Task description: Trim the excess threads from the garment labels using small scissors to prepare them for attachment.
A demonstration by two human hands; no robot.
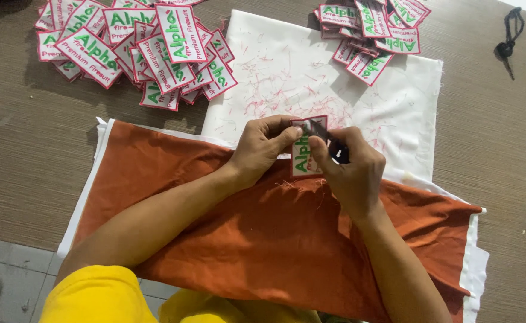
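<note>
Left hand (262, 148) pinches a patch (304, 157) above the orange cloth (263, 239); right hand (350, 170) grips a small dark tool (335, 146) against it.

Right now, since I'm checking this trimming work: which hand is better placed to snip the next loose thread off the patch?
Probably the right hand: it holds the small dark snips at the white, red-edged embroidered patch, which the left hand steadies.

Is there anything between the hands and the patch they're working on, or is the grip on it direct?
Nothing visible is in the way. The left hand pinches the patch directly at its top edge. The right hand holds a small dark tool against the patch, over the orange cloth.
</note>
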